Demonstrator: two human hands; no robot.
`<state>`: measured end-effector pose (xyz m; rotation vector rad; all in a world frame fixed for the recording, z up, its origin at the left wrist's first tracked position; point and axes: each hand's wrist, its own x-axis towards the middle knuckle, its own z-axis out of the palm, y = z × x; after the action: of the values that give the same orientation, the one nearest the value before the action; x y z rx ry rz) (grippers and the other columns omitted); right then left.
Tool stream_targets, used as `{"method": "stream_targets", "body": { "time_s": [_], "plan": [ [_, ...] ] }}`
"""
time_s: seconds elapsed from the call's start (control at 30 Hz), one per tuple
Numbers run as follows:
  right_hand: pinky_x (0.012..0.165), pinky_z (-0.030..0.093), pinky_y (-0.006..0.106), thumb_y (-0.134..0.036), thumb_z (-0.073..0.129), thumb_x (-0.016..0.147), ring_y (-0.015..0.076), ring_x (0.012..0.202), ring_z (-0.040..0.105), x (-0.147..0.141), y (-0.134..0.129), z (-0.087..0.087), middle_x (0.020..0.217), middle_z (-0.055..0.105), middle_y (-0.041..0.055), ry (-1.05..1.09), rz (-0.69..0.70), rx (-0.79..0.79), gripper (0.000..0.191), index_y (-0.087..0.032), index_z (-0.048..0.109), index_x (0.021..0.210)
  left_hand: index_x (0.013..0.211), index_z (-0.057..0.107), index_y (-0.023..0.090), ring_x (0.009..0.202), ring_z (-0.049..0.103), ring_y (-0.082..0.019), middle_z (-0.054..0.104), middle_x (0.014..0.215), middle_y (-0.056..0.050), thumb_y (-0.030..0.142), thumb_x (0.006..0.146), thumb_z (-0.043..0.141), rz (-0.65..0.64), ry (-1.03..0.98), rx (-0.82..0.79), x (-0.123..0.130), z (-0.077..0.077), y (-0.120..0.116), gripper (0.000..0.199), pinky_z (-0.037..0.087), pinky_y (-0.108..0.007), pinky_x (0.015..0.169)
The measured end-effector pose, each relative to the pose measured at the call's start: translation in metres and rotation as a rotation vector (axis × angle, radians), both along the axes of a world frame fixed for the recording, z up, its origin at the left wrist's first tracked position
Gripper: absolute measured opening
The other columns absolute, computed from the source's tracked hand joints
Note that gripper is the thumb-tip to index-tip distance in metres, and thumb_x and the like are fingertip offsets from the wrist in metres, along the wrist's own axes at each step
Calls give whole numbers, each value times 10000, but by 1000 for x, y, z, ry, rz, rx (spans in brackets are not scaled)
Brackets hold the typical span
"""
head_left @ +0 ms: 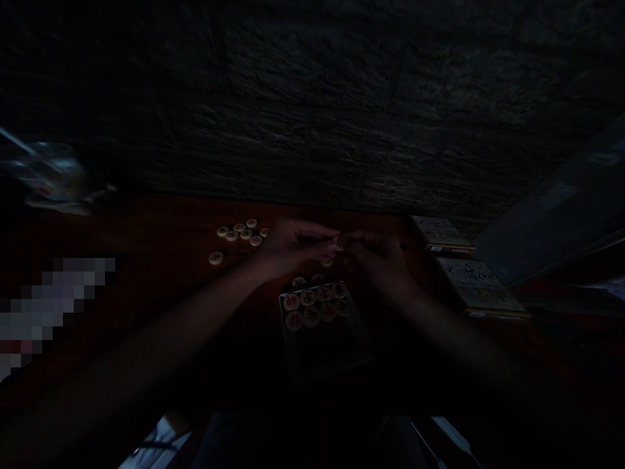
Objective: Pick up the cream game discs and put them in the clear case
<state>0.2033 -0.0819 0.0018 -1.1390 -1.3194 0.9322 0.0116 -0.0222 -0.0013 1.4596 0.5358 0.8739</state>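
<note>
Both hands meet above the table in the dim light. Between their fingertips is a round Chinese chess piece [338,243]. My left hand [291,244] pinches it from the left, and my right hand [383,257] closes on it from the right, though shadow hides some of the right fingers. Below them lies a shallow box [325,352] with two rows of pieces at its far end, among them a red-marked piece [291,301]. A few more pieces, such as one with a dark mark [299,282], lie just beyond the box's far edge, partly under the hands.
Several loose pieces [239,227] lie on the wooden table [166,234] to the left, with a single piece [215,258] nearer. Two flat printed boxes [481,284] rest at the right. A clear plastic container [56,172] stands far left. A stone wall [312,117] rises behind.
</note>
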Motion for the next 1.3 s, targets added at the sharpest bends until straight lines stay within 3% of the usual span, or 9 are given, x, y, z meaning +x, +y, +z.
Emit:
{"method": "stream_targets", "body": {
  "time_s": [0.4,0.6,0.8,1.1,1.3],
  "plan": [
    [512,524,241,-447,962,691,144,580,692,-2,1,-1,724,797,32,93,-1,-21,347,-196,814,880,1147,831,210,953,816,-238,841,1091,-92,242,753,911,11,84,113,-3,3,-1,404,648,-375,930],
    [677,631,322,-409,932,739,184,689,766,1,-2,0,816,831,56,122,68,-16,321,-195,837,959,1090,835,188,903,816,-239,845,1042,-95,280,743,926,62,53,133,-2,2,1,370,657,-378,882],
    [775,645,361,-326,909,767,189,743,779,4,-3,-1,850,836,45,101,114,36,266,-213,846,999,1027,825,166,848,808,-226,842,983,-99,333,747,928,175,57,205,2,1,-2,341,658,-349,823],
    [684,637,325,-471,911,765,180,675,756,-2,-3,2,764,811,48,35,41,46,301,-196,833,860,969,847,168,764,798,-218,838,914,-92,383,743,923,173,21,87,6,1,-7,321,675,-366,779],
    [593,604,292,-545,867,800,160,597,715,-2,-3,1,730,795,59,3,4,59,356,-192,829,809,995,856,176,775,793,-211,840,912,-85,383,759,909,169,42,148,8,3,-9,318,660,-344,762]
  ]
}}
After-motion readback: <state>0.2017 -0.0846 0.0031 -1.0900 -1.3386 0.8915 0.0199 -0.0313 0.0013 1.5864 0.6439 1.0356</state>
